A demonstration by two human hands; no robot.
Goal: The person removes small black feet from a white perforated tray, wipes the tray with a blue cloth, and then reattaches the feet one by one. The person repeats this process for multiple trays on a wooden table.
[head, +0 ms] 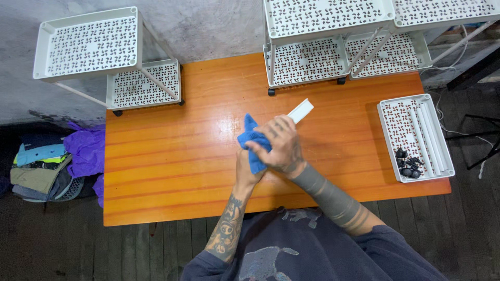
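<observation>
Clutching blue cloth round white bar, both hands.

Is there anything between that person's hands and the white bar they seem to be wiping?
Only the blue cloth. It is bunched around the near end of the white bar, and both the right hand and the left hand grip there. Whether skin touches the bar is hidden.

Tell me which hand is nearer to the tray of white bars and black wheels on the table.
Right. The right hand, wrapped over the blue cloth and white bar, lies on the tray's side. The left hand sits behind it, farther from the tray.
</observation>
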